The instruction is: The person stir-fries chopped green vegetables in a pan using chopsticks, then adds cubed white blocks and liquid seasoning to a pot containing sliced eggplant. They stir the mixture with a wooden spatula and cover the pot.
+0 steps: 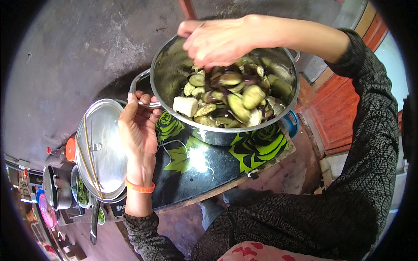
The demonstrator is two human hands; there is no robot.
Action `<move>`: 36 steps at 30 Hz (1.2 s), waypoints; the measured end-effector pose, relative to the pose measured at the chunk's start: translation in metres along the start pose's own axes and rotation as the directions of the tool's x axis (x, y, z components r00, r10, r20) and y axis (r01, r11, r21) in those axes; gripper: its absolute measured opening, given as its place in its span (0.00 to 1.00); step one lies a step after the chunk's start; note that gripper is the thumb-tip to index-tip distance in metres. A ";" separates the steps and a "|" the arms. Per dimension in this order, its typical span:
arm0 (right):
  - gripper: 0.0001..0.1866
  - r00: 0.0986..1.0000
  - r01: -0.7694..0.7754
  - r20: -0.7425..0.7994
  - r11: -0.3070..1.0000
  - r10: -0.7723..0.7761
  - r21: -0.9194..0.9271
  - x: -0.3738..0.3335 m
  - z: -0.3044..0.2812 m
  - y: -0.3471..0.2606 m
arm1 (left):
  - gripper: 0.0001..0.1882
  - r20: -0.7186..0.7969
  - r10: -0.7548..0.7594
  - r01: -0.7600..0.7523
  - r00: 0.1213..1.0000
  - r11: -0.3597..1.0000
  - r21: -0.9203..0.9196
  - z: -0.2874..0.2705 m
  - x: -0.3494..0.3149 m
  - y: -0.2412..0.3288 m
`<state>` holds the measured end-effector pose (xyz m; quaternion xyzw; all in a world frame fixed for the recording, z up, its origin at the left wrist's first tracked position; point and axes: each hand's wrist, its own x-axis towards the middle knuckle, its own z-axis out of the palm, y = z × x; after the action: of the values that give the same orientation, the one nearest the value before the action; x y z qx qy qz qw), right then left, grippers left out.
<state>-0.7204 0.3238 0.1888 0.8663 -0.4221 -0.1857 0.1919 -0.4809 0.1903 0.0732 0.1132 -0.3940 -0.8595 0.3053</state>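
Note:
A large metal pot (224,130) holds sliced eggplant (228,80) with dark purple skin, and a pale squarish block (185,105) lies at its left side. My left hand (140,124) is closed round the pot's left loop handle (138,82). Over the far rim, my right hand (220,41) is a little blurred and closed on a reddish-brown wooden utensil (187,9). Its handle sticks up beyond my fist. The utensil's lower end is hidden by the hand and the eggplant, so whether it is a spoon or a spatula does not show.
Left of the pot is a round metal lid (102,143) with a pair of chopsticks (89,158) across it. Beyond stand a bottle (56,152), a container of greens (82,191) and a dark pan (56,191). A wooden door (335,117) is at right.

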 end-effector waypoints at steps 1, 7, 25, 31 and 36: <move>0.04 1.000 -0.008 -0.029 1.000 0.009 0.027 -0.013 -0.014 0.001 | 0.12 0.040 0.011 -0.011 0.999 1.000 0.006 0.001 -0.001 -0.001; 0.12 0.927 -0.368 -0.186 0.885 0.326 -0.284 -0.065 -0.059 0.012 | 0.11 0.072 -0.004 0.007 0.997 0.999 -0.032 0.003 -0.002 -0.001; 0.10 0.816 -0.566 0.036 0.783 0.577 0.258 -0.045 0.042 0.007 | 0.13 0.127 0.010 -0.008 0.992 1.000 -0.021 -0.004 0.003 -0.001; 0.13 0.833 -0.553 0.003 0.831 0.554 0.067 -0.107 -0.069 -0.011 | 0.11 0.135 0.000 0.010 0.991 0.997 -0.074 -0.006 0.003 -0.003; 0.11 0.538 -0.670 0.079 0.483 0.839 -0.563 -0.095 -0.062 -0.037 | 0.11 0.137 -0.010 0.022 0.991 0.996 -0.090 -0.007 0.005 -0.003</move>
<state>-0.7206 0.4318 0.2395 0.4630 -0.7324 -0.3240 0.3799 -0.4831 0.1850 0.0668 0.0434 -0.3733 -0.8848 0.2757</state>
